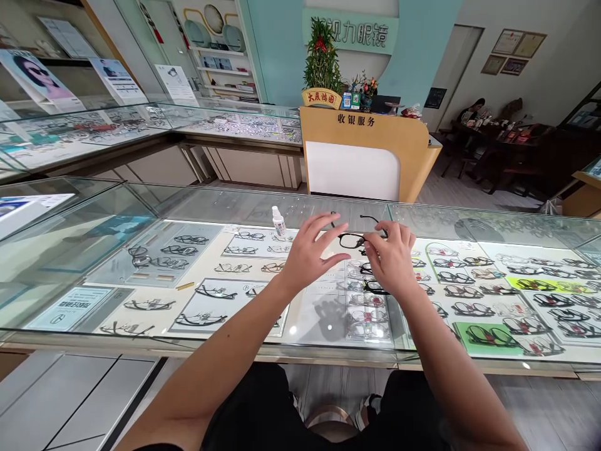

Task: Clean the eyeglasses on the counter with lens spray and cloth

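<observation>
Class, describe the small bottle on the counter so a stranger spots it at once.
Find the long glass counter across the front. On top, just left of the person's left hand, stands a small bottle. It alone is upright and white; its neighbours are flat-lying spectacle frames.

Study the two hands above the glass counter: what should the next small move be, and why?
Probably close the left hand on the free end of the black glasses. The right hand alone seems to pinch the frame above the glass counter, while the left hand is spread open beside it, so the frame looks held at one end only.
</observation>
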`<state>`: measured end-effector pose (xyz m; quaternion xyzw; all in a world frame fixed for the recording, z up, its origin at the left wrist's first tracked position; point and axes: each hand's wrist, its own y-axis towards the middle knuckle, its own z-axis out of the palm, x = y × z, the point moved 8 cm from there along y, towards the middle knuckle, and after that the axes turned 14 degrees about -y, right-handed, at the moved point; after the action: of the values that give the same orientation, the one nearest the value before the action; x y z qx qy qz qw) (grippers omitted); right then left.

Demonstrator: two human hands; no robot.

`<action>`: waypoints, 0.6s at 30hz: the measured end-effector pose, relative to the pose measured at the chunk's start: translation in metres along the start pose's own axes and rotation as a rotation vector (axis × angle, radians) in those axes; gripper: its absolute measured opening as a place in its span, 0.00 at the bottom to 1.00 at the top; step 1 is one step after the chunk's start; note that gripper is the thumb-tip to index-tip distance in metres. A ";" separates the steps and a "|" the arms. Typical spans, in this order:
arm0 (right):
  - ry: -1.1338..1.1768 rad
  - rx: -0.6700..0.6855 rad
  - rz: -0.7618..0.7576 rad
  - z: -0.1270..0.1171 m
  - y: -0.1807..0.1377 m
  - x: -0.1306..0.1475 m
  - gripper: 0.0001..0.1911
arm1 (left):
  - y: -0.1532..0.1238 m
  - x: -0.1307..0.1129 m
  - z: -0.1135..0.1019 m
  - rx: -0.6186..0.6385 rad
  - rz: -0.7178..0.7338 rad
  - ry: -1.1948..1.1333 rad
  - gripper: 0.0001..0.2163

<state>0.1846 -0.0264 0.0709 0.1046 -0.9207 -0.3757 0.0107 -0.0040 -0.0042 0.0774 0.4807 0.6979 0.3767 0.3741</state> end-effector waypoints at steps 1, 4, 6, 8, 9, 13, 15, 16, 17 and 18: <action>0.006 0.008 -0.009 0.000 0.000 0.002 0.12 | -0.001 0.001 0.003 0.013 0.000 -0.010 0.30; 0.030 0.026 -0.025 0.001 0.000 0.004 0.12 | -0.004 0.006 0.007 0.040 -0.044 -0.029 0.24; 0.047 0.036 -0.026 0.001 0.000 0.004 0.12 | -0.005 0.008 0.008 0.058 -0.062 -0.030 0.22; 0.064 0.048 -0.025 0.002 0.000 0.003 0.12 | -0.005 0.008 0.007 0.067 -0.053 -0.032 0.22; 0.071 0.053 -0.025 0.002 0.000 0.003 0.12 | -0.005 0.007 0.007 0.071 -0.042 -0.035 0.22; 0.087 0.068 -0.017 0.003 -0.001 0.003 0.13 | -0.006 0.006 0.009 0.103 -0.030 -0.031 0.23; 0.109 0.050 0.006 0.002 0.000 0.002 0.12 | -0.007 0.009 0.010 0.112 -0.066 -0.035 0.22; 0.131 0.026 0.027 0.001 0.000 0.000 0.13 | -0.008 0.011 0.010 0.106 -0.090 -0.038 0.22; 0.160 -0.007 0.051 0.000 0.000 -0.003 0.15 | -0.008 0.013 0.008 0.091 -0.113 -0.040 0.21; 0.194 -0.044 0.077 -0.002 0.000 -0.007 0.20 | -0.008 0.015 0.006 0.068 -0.131 -0.039 0.21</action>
<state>0.1915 -0.0260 0.0726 0.1048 -0.9101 -0.3834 0.1168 -0.0052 0.0088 0.0652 0.4538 0.7327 0.3182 0.3949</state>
